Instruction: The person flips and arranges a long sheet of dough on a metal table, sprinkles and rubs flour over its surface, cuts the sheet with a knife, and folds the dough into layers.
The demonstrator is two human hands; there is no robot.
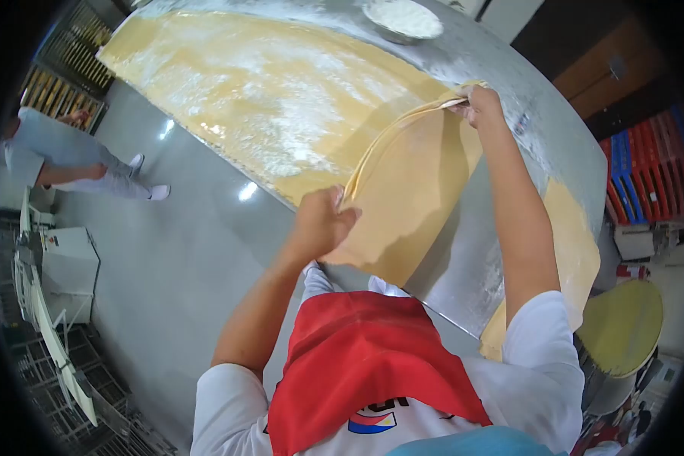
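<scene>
A long yellow sheet of dough point(228, 83), dusted with white flour, stretches over the metal table point(463, 235). My left hand point(323, 224) is closed on the near corner of its folded edge. At the far corner, my right hand point(476, 106) pinches the same layered edge. Between both hands the edge is lifted in a curve, and a smooth flap of dough hangs below it toward me. The fingertips are partly hidden by the dough.
A bowl of flour point(404, 19) stands at the table's far side. Another dough piece point(568, 243) lies at the right end. Red crates point(650, 171) are stacked beyond. Across the floor at left walks a person point(72, 156), near a white machine point(70, 262).
</scene>
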